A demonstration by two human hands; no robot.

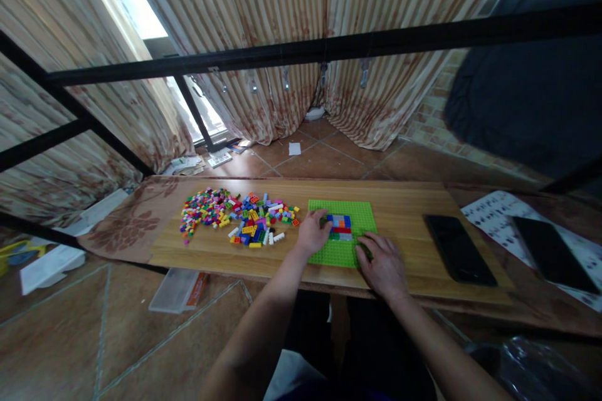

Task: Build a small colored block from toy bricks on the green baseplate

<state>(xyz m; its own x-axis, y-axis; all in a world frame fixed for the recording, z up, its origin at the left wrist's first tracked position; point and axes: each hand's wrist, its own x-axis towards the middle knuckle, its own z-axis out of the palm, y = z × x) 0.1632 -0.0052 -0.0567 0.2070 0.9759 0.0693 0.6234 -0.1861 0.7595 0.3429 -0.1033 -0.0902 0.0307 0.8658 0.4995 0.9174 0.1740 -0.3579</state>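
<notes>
A green baseplate [348,212] lies on the wooden tabletop [404,207] in front of me. A small patch of blue, grey, orange and red bricks [339,227] is built in its middle. My left hand [312,232] rests on the plate's left edge, fingers curled beside the brick patch; whether they hold a brick is hidden. My right hand [382,263] lies on the plate's lower right corner with fingers bent, touching the plate. A heap of loose coloured bricks [237,215] is spread on the table to the left of the plate.
A black phone [458,249] lies right of the plate; a second dark device [555,252] sits on a printed sheet [493,213] farther right. A black metal frame bar [329,47] crosses overhead. Curtains hang behind. A clear plastic box [175,289] lies on the tiled floor.
</notes>
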